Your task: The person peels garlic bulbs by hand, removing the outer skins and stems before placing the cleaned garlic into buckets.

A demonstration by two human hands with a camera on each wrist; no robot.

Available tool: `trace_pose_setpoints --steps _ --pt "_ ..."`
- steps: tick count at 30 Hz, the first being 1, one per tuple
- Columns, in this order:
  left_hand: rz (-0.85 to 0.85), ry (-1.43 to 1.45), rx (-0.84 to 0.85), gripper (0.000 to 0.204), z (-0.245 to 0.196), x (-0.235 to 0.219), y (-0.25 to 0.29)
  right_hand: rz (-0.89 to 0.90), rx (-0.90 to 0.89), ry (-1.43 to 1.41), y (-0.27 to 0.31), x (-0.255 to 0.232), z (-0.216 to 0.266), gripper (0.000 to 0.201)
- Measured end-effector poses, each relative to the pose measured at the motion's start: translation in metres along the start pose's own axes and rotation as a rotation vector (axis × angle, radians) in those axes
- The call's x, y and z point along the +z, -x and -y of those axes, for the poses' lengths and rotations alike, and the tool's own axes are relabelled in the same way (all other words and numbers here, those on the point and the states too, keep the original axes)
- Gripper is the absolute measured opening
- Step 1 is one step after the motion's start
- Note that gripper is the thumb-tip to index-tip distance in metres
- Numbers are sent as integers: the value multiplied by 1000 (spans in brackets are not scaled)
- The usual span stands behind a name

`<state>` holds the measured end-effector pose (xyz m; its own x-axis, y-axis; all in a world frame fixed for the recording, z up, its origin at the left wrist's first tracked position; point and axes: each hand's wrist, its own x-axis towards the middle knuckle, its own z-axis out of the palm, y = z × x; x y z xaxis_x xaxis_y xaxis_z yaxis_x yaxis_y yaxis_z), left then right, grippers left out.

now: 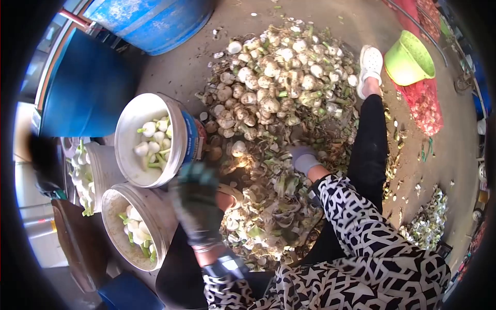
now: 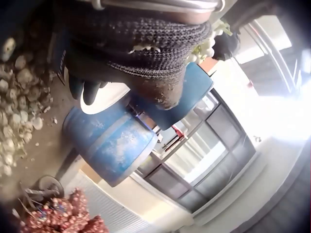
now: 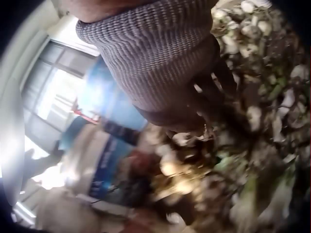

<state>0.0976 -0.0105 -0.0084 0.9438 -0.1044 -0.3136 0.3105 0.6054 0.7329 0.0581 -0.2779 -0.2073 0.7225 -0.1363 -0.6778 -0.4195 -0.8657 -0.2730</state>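
My right hand (image 1: 305, 157), in a pale grey knit glove, reaches into a heap of loose leaves and skins. In the right wrist view its fingers (image 3: 223, 80) are spread and point down at the litter. Beyond it lies a big pile of dirty garlic bulbs (image 1: 268, 82). My left hand (image 1: 199, 199), in a dark-coated glove and blurred, is beside the white buckets; no bulb shows in it. In the left wrist view its fingers (image 2: 90, 92) hang loosely by a bucket rim. Clean white bulbs with green stems lie in the upper bucket (image 1: 124, 150) and the lower bucket (image 1: 111, 222).
A third bucket (image 1: 106, 160) of white bulbs stands at the left. Blue barrels (image 1: 155, 26) stand behind. At the right are a lime-green bucket (image 1: 408, 59), a red net sack (image 1: 426, 106) and a heap of white scraps (image 1: 429, 217). A dark-gloved hand (image 1: 49, 188) shows at the far left.
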Motion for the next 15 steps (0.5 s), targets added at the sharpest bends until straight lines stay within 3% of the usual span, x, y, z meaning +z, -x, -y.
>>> trace_pose_setpoints --steps 1,2,3,4,5,6,7,8,10,11,13,14,15 --pt "-49 -126 -93 41 16 8 11 58 49 17 5 -8 2 65" --pt "38 -612 4 37 28 5 14 117 102 38 9 -15 5 64" --pt "34 -525 -135 41 41 11 21 119 96 51 17 -12 8 64" --pt "153 -643 -74 49 70 -9 20 129 49 -463 32 -4 10 62" --pt "219 -849 141 56 110 -43 16 125 -7 -977 46 0 12 61" --pt "244 -1153 309 58 105 -16 27 127 -11 -1467 90 -22 35 55" --pt "265 -1209 295 56 114 -13 29 125 -177 -1724 94 0 38 44" --pt "286 -1269 277 53 120 -11 32 316 -323 -2068 101 13 35 33" --pt "265 -1183 216 51 102 19 46 259 -359 -2202 128 5 48 29" --pt "295 -1213 342 50 92 29 53 248 -373 -2202 138 -4 45 29" --pt "341 -1283 564 53 82 36 61 -327 -539 -1220 155 -25 38 21" --pt "341 -1279 583 53 74 42 67 -337 -554 -1214 166 -33 42 21" --pt "359 -1322 637 53 66 50 75 -471 -589 -1157 178 -42 48 16"
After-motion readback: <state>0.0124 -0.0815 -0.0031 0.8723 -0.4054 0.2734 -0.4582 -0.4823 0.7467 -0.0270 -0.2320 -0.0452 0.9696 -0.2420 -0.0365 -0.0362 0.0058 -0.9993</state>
